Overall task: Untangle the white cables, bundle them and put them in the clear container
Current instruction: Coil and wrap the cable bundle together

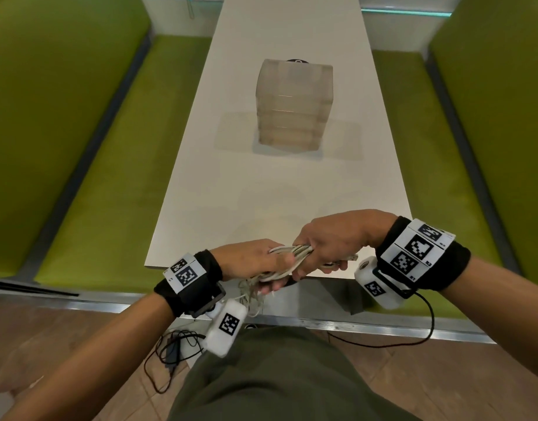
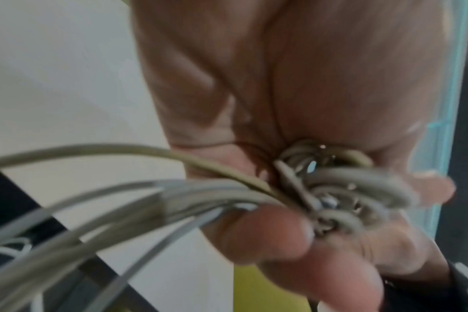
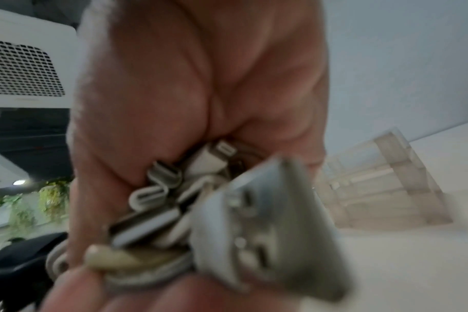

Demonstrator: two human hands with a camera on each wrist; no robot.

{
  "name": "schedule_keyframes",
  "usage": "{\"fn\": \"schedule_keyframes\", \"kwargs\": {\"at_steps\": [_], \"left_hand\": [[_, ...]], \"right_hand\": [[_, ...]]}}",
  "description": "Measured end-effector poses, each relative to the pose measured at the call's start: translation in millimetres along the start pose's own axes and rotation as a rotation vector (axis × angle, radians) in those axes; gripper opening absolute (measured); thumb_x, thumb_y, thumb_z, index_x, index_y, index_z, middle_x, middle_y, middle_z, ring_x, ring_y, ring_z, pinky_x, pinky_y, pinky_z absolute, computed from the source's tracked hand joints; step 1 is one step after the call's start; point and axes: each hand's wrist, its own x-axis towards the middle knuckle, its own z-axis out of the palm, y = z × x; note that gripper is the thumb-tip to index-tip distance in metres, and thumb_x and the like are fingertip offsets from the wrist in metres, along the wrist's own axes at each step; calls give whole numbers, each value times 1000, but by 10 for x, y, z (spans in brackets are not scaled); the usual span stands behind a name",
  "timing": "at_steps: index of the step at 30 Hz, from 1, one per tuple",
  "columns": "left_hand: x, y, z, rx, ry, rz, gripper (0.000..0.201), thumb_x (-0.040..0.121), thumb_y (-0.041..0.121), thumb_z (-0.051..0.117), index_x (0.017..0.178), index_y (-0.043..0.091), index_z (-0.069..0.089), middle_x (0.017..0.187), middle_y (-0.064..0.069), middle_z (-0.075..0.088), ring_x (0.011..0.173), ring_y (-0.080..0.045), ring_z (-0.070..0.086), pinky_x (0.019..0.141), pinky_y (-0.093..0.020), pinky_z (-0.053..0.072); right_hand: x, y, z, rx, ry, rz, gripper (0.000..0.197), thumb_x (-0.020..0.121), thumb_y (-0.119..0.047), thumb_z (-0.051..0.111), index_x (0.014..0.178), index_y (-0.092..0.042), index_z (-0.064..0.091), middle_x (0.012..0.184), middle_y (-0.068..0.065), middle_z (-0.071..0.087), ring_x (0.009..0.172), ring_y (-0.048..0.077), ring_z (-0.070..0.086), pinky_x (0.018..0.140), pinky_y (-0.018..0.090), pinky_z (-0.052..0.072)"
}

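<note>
Both hands, left hand and right hand, clutch seemingly tangled white cables between them

No readable words, brands or numbers anywhere; only black-and-white square code markers on the wristbands and the white wrist camera housings.

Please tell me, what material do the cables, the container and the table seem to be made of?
White cables, held by both hands: likely soft plastic or rubber sheath, matt, since they bend in loops; the plug tips look like shiny metal.
Clear container: probably hard, slightly cloudy plastic; the table shows through its ribbed walls. Glass cannot be excluded.
Table: smooth white top, perhaps laminate, with a faint sheen.
</note>
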Motion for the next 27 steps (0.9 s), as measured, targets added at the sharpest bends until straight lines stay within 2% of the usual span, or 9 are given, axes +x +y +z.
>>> {"fn": "schedule_keyframes", "kwargs": {"at_steps": [2,5,8,10,15,18,20,24,27], "left_hand": [[-13,-55,-24,-87,14,50,51,81,62,48,104,19,63,75,-5,67,59,-15,63,58,-31,54],[-41,-170,-76,-100,94,69,70,83,58,58,114,-4,55,74,-10,64,75,-21,68,82,-51,52],[-82,-240,-65,-100,187,99,40,87,52,58,102,15,60,62,3,57,75,-21,68,83,-48,50],[-66,-238,-37,-96,257,88,26,95,40,50,90,16,57,59,2,53,71,-19,68,80,-45,51],[12,-243,83,-124,291,45,32,98,36,35,79,14,50,58,-3,46,84,-23,70,91,-43,50],[71,-241,131,-241,363,116,35,96,41,34,83,12,49,56,4,39,56,-16,55,65,-32,50],[103,-205,132,-468,457,187,37,93,44,35,81,13,49,54,8,30,44,-8,32,48,-21,32],[132,-100,47,-745,582,319,45,95,52,33,75,16,51,49,8,24,38,-5,19,43,-20,19],[152,-45,7,-772,673,285,48,89,58,34,85,15,55,49,6,22,41,-8,17,45,-22,19]], "right_hand": [[-36,-4,-55,5,49,7,14,88,-25,64,76,-18,62,55,2,56,42,13,49,42,21,44],[-135,3,-189,-2,144,-6,16,89,-24,62,76,-15,60,56,2,57,41,13,50,41,21,41],[-224,32,-300,4,255,2,17,88,-25,63,76,-14,59,55,3,59,43,17,54,42,23,42],[-273,36,-351,23,296,0,18,88,-27,64,74,-16,59,55,1,60,45,17,55,42,24,43],[-409,17,-492,137,392,-65,20,89,-25,64,70,-18,59,56,1,61,48,16,57,45,22,46],[-450,0,-498,218,445,-118,22,90,-22,63,70,-15,58,55,1,59,46,16,55,45,20,45],[-443,1,-470,304,510,-141,20,91,-21,62,72,-14,59,55,1,59,45,14,55,46,22,47],[-234,24,-246,429,633,-130,17,93,-21,58,84,-8,61,60,5,61,48,15,56,51,32,53],[22,-1,-16,445,679,-63,13,93,-25,57,88,-12,60,64,6,61,51,20,59,53,40,55]]}}
